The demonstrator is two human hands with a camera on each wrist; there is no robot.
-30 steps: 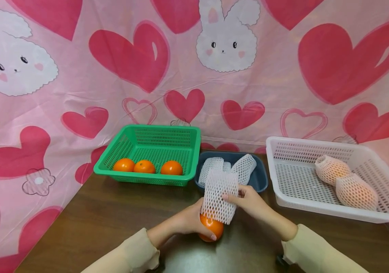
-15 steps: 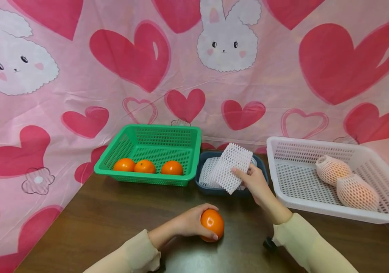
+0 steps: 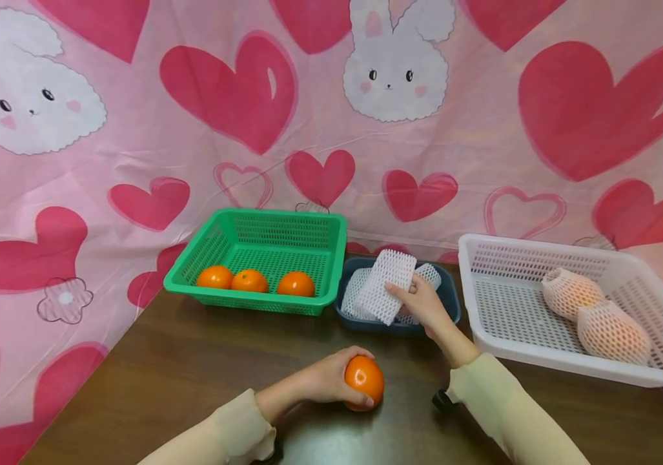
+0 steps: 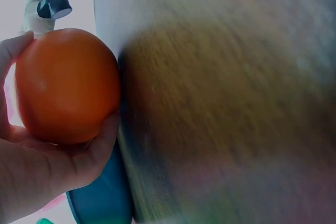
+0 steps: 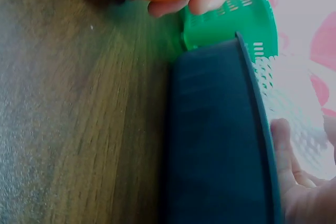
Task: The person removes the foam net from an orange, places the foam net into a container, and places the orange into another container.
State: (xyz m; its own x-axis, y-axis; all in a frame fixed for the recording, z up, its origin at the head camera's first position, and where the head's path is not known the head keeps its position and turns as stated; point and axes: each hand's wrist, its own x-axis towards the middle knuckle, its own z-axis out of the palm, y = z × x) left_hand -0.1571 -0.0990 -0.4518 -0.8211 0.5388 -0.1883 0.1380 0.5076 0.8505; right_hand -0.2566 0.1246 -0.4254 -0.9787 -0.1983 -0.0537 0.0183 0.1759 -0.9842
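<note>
My left hand (image 3: 328,378) grips a bare orange (image 3: 365,380) on the table, fingers curled over its far side and thumb along the near side. In the left wrist view the orange (image 4: 68,85) fills the grasp. My right hand (image 3: 426,305) pinches a flat white foam net sleeve (image 3: 392,278) over the dark blue tray (image 3: 453,307), thumb on the near face. More white foam net sleeves (image 3: 356,294) lie in that tray, partly hidden behind the held one. In the right wrist view the right hand (image 5: 302,192) is beside the tray's rim.
A green basket (image 3: 252,298) with three oranges (image 3: 295,284) stands at the back left. To the right, a white basket (image 3: 511,345) holds two fruits in foam nets (image 3: 612,332). The wooden table (image 3: 203,361) meets a pink heart-printed cloth (image 3: 424,148) behind.
The foam net sleeve has come away from the orange; my right hand has carried it back over the dark blue tray. My left hand keeps its grip on the orange.
</note>
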